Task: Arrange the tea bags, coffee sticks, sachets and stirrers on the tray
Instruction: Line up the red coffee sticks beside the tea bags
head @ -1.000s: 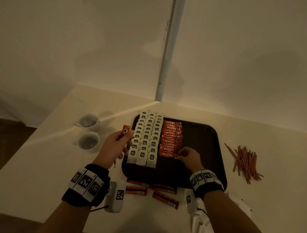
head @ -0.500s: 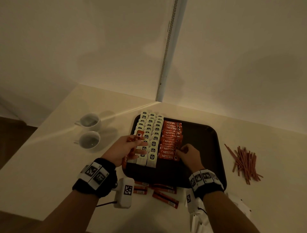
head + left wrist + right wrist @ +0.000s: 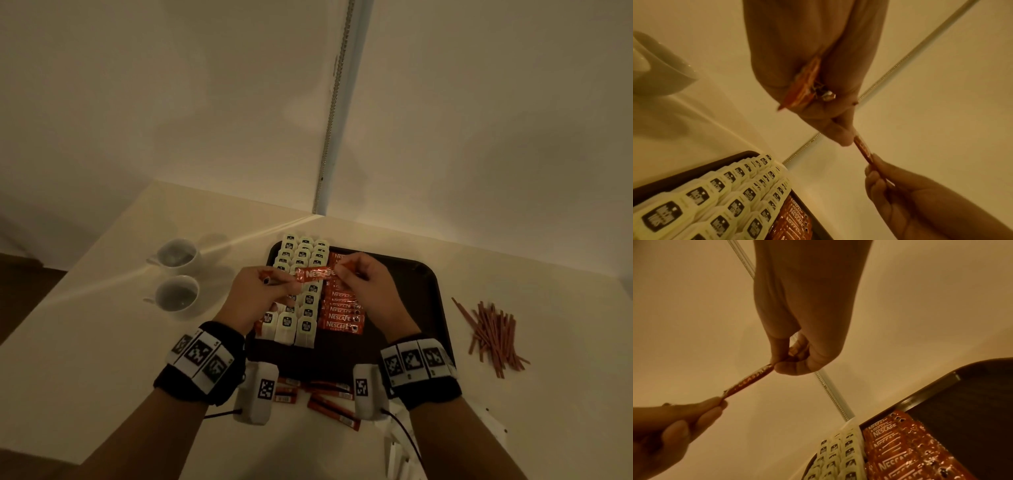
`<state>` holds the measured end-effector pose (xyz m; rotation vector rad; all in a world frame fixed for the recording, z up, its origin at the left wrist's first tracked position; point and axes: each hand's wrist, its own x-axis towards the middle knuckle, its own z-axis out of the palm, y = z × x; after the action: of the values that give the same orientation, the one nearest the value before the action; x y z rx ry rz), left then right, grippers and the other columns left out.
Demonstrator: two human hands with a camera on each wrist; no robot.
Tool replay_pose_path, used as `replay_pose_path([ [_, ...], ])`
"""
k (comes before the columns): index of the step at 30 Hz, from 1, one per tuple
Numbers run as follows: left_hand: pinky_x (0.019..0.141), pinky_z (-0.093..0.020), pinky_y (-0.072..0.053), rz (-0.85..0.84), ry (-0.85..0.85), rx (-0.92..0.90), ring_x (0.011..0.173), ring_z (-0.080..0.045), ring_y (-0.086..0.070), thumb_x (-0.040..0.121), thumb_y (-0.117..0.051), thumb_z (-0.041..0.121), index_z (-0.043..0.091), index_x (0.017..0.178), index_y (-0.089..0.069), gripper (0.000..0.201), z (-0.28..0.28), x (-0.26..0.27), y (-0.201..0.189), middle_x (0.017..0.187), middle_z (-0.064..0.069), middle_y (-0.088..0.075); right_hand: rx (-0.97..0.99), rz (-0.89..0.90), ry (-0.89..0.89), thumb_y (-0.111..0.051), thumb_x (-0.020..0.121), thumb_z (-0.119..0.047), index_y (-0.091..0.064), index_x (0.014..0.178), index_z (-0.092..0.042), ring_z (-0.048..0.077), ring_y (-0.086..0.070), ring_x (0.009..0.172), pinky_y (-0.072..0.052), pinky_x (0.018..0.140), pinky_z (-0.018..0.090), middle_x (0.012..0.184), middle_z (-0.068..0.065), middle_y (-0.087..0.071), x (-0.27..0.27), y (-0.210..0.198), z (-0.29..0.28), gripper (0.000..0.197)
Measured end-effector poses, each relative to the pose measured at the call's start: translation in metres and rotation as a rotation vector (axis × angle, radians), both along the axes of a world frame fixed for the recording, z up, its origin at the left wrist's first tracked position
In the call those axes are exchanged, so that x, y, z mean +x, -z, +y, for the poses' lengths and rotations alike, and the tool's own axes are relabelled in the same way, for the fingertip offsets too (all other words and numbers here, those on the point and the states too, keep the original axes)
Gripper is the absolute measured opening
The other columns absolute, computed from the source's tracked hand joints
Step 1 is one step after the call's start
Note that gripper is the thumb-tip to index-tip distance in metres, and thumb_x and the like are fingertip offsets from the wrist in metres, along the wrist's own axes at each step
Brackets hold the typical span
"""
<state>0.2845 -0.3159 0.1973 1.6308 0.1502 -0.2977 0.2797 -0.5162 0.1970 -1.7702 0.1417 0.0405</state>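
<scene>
A red coffee stick [image 3: 317, 273] [image 3: 863, 148] [image 3: 751, 381] is held level above the dark tray [image 3: 423, 308], stretched between both hands. My left hand [image 3: 263, 284] pinches its left end and keeps more red sticks [image 3: 805, 84] bunched in the palm. My right hand [image 3: 363, 279] pinches the right end. On the tray lie three columns of white tea bags [image 3: 301, 291] [image 3: 719, 199] and, to their right, a column of red coffee sticks [image 3: 340, 313] [image 3: 900, 451]. The tray's right half is bare.
Two white cups [image 3: 178, 255] stand left of the tray. A heap of reddish stirrers [image 3: 493, 330] lies on the table to the right. Several loose coffee sticks [image 3: 325, 401] lie on the table in front of the tray. A wall corner rises behind.
My left hand moved right over the tea bags with its sticks. My right hand left the coffee stick column, rose and took hold of one stick's right end.
</scene>
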Motion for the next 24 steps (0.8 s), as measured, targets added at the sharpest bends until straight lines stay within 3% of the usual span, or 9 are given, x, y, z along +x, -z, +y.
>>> replay_pose_path([
  [5,0.04,-0.016,-0.038,0.019,0.046,-0.038,0.052,-0.015,-0.064,0.077,-0.077,0.021,0.018,0.103,-0.067,0.028,-0.002,-0.003,-0.008,0.085,0.0,-0.073,0.088,0.01,-0.063,-0.06,0.089,-0.011,-0.059,0.096,-0.008,0.018,-0.061,0.076,-0.056,0.079,0.031,0.086,0.01,-0.063,-0.008,-0.006,0.002,0.008],
  [8,0.038,-0.017,-0.037,0.003,-0.014,-0.055,0.041,-0.011,-0.052,0.077,-0.076,0.024,0.016,0.107,-0.066,0.032,-0.005,-0.001,-0.009,0.089,-0.004,-0.071,0.127,0.017,-0.077,-0.058,0.089,-0.009,-0.057,0.095,-0.009,0.016,-0.06,0.073,-0.055,0.077,0.031,0.084,0.007,-0.062,-0.01,-0.01,0.005,0.006],
  [12,0.038,-0.016,-0.038,-0.041,0.035,-0.004,0.038,-0.008,-0.048,0.078,-0.076,0.019,0.013,0.096,-0.07,0.019,-0.012,-0.003,-0.01,0.075,-0.002,-0.067,0.132,0.037,-0.151,-0.058,0.089,-0.008,-0.06,0.105,-0.011,0.012,-0.065,0.08,-0.055,0.076,0.024,0.102,0.007,-0.064,-0.015,-0.013,0.011,0.016],
  [14,0.038,-0.017,-0.039,-0.073,0.045,0.017,0.037,-0.008,-0.049,0.077,-0.077,0.016,0.011,0.089,-0.07,0.015,-0.019,-0.005,-0.012,0.068,-0.002,-0.066,0.124,0.018,-0.153,-0.062,0.087,-0.009,-0.062,0.106,-0.01,0.008,-0.067,0.078,-0.054,0.07,0.019,0.098,0.002,-0.064,-0.017,-0.014,0.019,0.018],
  [17,0.039,-0.017,-0.04,-0.096,0.038,0.028,0.037,-0.009,-0.05,0.075,-0.079,0.017,0.014,0.082,-0.071,0.011,-0.02,-0.006,-0.011,0.062,0.003,-0.067,0.121,-0.006,-0.092,-0.068,0.082,-0.007,-0.065,0.098,-0.004,0.006,-0.065,0.068,-0.054,0.064,0.017,0.091,0.005,-0.066,-0.017,-0.015,0.02,0.016],
  [21,0.039,-0.017,-0.04,-0.095,0.015,0.049,0.037,-0.007,-0.05,0.073,-0.08,0.018,0.012,0.082,-0.071,0.014,-0.016,-0.007,-0.009,0.067,0.0,-0.07,0.126,0.043,-0.034,-0.069,0.08,-0.008,-0.068,0.088,-0.009,0.017,-0.06,0.067,-0.054,0.065,0.022,0.083,0.014,-0.067,-0.018,-0.012,0.007,0.008],
  [24,0.038,-0.016,-0.039,-0.109,-0.019,0.075,0.037,-0.008,-0.051,0.074,-0.08,0.02,0.006,0.085,-0.07,0.02,-0.017,-0.008,-0.005,0.072,-0.007,-0.072,0.187,0.127,-0.072,-0.06,0.087,-0.005,-0.067,0.097,-0.008,0.013,-0.064,0.072,-0.053,0.066,0.018,0.088,0.011,-0.067,-0.017,-0.006,0.0,0.013],
])
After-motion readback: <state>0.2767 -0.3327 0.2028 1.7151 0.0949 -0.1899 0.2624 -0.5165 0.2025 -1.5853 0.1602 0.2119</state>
